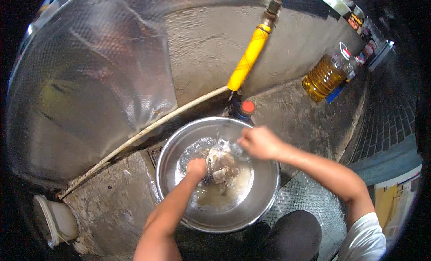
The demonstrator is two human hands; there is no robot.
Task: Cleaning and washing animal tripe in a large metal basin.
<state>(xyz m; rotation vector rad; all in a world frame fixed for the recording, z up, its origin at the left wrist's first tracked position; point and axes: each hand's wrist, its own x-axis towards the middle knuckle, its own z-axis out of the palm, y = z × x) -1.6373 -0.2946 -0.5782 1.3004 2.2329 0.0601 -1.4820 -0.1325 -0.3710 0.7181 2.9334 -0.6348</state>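
A large round stainless steel basin (266, 193) stands on the floor in front of me, with cloudy water (215, 200) in it. Pale and brownish lumps (224, 165), too blurred to name surely, lie in the middle of the water. My left hand (197, 169) is curled against the left side of these lumps; its fingertips are hidden. Over the right rear part of the basin is my right hand (259, 143), blurred, its fingers bent in above the splashing water. Whether it holds anything does not show.
Behind the basin are a red-capped container (248, 107) and a pipe wrapped in yellow (249, 59). A thin pale pipe (168, 114) runs along the wall's foot. A large plastic bottle of yellow oil (323, 79) stands at the right rear, a white bucket (60, 220) at the lower left.
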